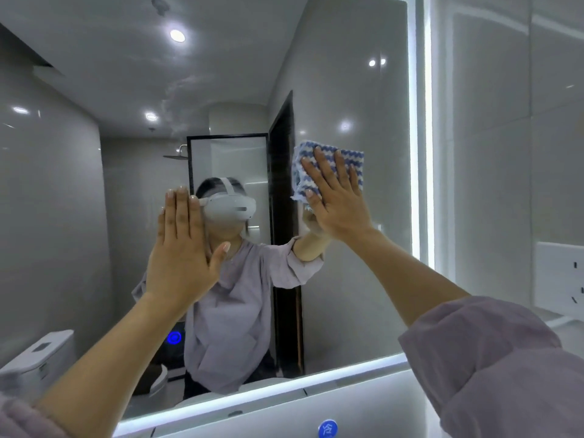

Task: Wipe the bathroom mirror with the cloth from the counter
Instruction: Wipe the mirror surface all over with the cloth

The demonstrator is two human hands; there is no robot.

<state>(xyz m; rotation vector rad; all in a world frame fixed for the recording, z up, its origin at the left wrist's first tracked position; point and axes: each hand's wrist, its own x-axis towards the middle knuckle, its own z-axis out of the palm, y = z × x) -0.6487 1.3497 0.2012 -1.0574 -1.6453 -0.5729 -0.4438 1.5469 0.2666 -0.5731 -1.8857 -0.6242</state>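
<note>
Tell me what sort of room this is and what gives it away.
A bathroom, most likely. A lit-edged wall mirror hangs ahead, and its reflection shows a toilet at lower left and a shower head beside a glass screen.

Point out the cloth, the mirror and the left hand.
blue-and-white cloth [355, 156]: head view, its upper right corner.
mirror [347, 74]: head view, bare glass above the cloth.
left hand [180, 248]: head view, back of the hand.
</note>
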